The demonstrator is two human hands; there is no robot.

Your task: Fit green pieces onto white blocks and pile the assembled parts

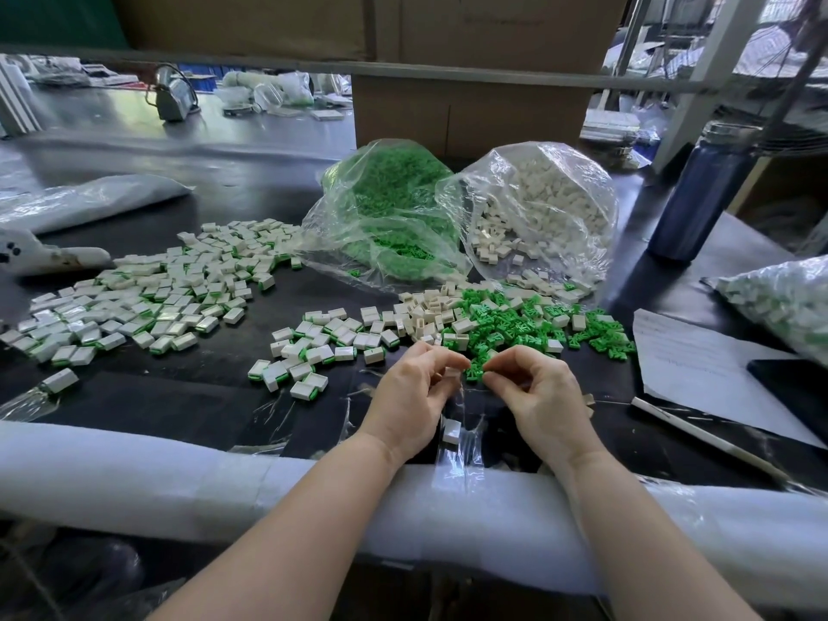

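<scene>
My left hand (414, 392) has curled fingers around a small white block (450, 374). My right hand (535, 387) pinches a green piece (474, 372) between thumb and forefinger, tip to tip with my left hand. Just beyond lies a heap of loose green pieces (528, 324) mixed with white blocks (430, 309). Assembled white-and-green parts (309, 347) lie scattered left of my hands. A larger pile of assembled parts (148, 293) spreads across the left of the black table. One white block (451, 430) lies near the table edge between my wrists.
A clear bag of green pieces (390, 217) and a clear bag of white blocks (546, 208) stand behind the heaps. A dark blue bottle (699, 195), paper sheets (690, 365) and a white pen (699, 437) are at the right. White foam padding (179, 477) lines the near edge.
</scene>
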